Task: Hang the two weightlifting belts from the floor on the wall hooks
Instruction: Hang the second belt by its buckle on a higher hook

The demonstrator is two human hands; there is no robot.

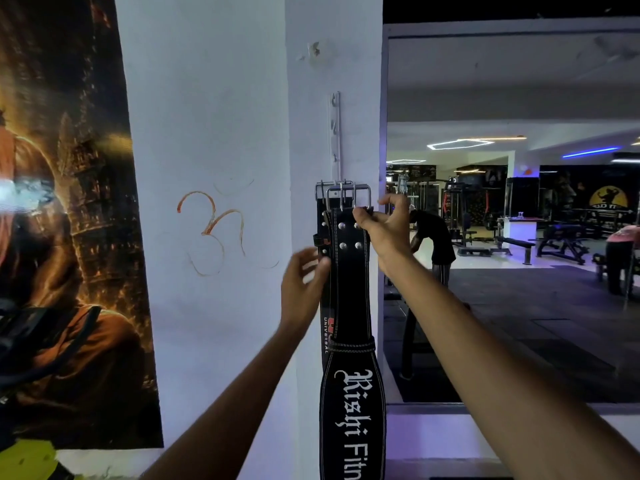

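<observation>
Rising through the middle of the view, the white pillar (pixel 214 133) carries everything that matters, with a poster (pixel 69 220) to its left and a mirror (pixel 502 237) to its right. Against it hang both belts, one over the other: the front belt (pixel 351 289), black with white lettering, lies on top of the rear belt (pixel 323 327), of which only a left edge with printed text shows. Thick stitched leather like this looks stiff and fairly heavy, so it should hang straight and resist folding; the riveted top end by the buckle seems the surest place to hold. The right hand (pixel 381 223) pinches that top edge between thumb and fingers, other fingers curled loosely. The left hand (pixel 304 282) is blurred, fingers half open against the belts' left edge; whether it actually grips cannot be told. Above, the metal buckles (pixel 343 194) sit at the lowest part of the hook rail (pixel 335 133), apparently hooked on, though the hook itself is hidden.
</observation>
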